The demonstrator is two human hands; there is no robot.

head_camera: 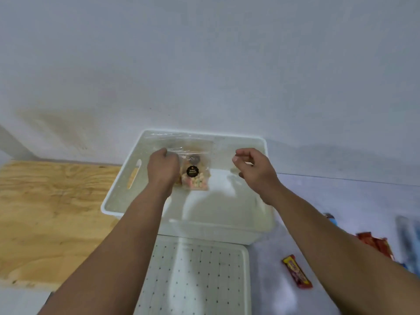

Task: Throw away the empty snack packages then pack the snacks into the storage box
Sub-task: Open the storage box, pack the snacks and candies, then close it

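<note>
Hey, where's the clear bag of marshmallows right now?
In the head view the clear bag of marshmallows is over the open white storage box, toward its far left, gripped by the left hand; the right hand is beside it, apart.

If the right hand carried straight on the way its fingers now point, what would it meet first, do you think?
The right hand points left across the storage box. It would probably meet the clear snack bag that the left hand holds first, though depth is hard to judge from this view.
</note>
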